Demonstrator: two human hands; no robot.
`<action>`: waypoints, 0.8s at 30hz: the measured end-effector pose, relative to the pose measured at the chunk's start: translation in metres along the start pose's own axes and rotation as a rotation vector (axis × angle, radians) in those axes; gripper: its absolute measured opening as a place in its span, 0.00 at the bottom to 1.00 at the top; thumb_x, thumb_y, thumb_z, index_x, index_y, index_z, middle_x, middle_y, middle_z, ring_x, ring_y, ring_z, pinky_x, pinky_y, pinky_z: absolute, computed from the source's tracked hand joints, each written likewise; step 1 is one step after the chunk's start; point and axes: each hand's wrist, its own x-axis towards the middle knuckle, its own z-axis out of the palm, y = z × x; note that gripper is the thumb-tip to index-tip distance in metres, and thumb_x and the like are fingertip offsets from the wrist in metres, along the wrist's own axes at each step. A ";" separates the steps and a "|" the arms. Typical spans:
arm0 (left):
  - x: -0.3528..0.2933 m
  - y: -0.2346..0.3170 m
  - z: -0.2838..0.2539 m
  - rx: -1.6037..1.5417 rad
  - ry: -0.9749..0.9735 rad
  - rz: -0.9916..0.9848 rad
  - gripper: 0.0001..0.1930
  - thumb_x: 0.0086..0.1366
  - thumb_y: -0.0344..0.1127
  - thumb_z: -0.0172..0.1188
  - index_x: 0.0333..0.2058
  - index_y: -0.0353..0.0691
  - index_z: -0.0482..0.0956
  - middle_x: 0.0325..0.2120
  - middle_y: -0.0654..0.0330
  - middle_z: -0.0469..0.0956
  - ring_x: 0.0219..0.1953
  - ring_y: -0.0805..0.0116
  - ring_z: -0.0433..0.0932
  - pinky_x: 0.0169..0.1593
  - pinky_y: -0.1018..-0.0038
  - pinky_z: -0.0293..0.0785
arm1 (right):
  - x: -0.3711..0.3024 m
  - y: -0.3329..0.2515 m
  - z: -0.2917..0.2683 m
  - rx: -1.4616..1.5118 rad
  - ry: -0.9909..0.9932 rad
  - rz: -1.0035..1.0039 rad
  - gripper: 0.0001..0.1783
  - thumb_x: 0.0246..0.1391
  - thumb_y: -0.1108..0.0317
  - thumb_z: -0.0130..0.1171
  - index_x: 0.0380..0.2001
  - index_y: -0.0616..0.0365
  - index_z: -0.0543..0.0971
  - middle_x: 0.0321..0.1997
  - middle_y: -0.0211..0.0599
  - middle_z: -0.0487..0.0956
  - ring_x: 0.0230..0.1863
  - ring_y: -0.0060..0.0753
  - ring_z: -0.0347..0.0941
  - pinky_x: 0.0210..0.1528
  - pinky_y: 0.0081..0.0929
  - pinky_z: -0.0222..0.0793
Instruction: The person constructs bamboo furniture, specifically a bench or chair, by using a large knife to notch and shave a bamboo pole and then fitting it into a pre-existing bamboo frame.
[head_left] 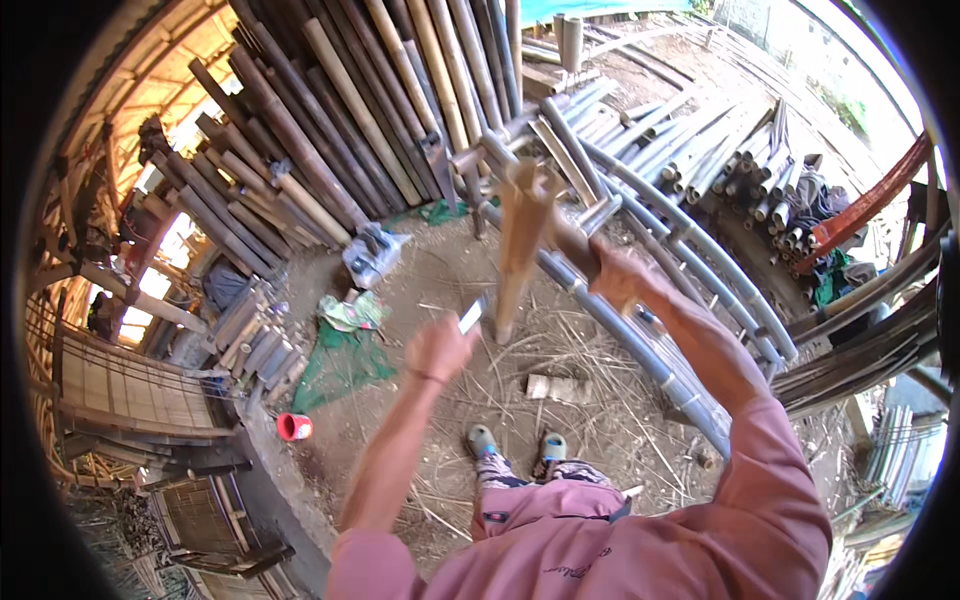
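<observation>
My left hand (440,348) is closed around the handle of a knife-like tool, whose short bright blade (473,315) points up and right. My right hand (622,277), raised on the right, grips a short brown length of wood or bamboo (575,248), smeared by motion. Its far end meets or overlaps a brown bamboo post (520,235) between my hands; whether they touch, I cannot tell. Blur covers the post's top as well. Beside my right hand runs a frame of grey bamboo poles (655,365), with curved rails (705,262) further right.
Tall bamboo poles (345,110) lean at the back left. More cut poles (690,140) lie stacked at the back right. Shavings and a short pale block (559,389) litter the ground before my feet. A red cup-like container (294,427) and green netting (345,368) lie left.
</observation>
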 end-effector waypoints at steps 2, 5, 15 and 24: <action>0.027 -0.052 0.067 0.109 0.121 0.120 0.25 0.62 0.57 0.56 0.34 0.36 0.77 0.27 0.43 0.80 0.32 0.42 0.80 0.34 0.52 0.73 | -0.007 0.016 0.058 0.173 -0.065 -0.037 0.50 0.42 0.57 0.69 0.66 0.57 0.56 0.56 0.49 0.72 0.55 0.42 0.71 0.56 0.34 0.66; -0.026 -0.096 0.142 0.023 -0.035 0.037 0.26 0.62 0.58 0.55 0.35 0.36 0.78 0.29 0.42 0.80 0.35 0.42 0.80 0.35 0.51 0.74 | 0.000 0.014 0.000 0.408 0.137 -0.072 0.54 0.39 0.57 0.70 0.68 0.56 0.54 0.58 0.52 0.71 0.57 0.44 0.69 0.60 0.34 0.63; 0.033 -0.154 0.129 -0.073 -0.095 -0.179 0.27 0.63 0.58 0.54 0.31 0.32 0.75 0.28 0.38 0.79 0.33 0.38 0.79 0.35 0.52 0.74 | 0.050 -0.079 -0.124 0.548 1.068 -0.301 0.54 0.44 0.65 0.68 0.71 0.49 0.48 0.49 0.56 0.77 0.44 0.44 0.78 0.43 0.37 0.76; 0.088 -0.198 0.213 -0.028 -0.211 -0.364 0.26 0.64 0.58 0.54 0.33 0.34 0.76 0.27 0.38 0.79 0.33 0.37 0.79 0.36 0.49 0.74 | 0.205 -0.043 0.135 0.242 0.069 -0.234 0.60 0.31 0.61 0.70 0.70 0.42 0.50 0.51 0.58 0.76 0.53 0.57 0.73 0.56 0.43 0.69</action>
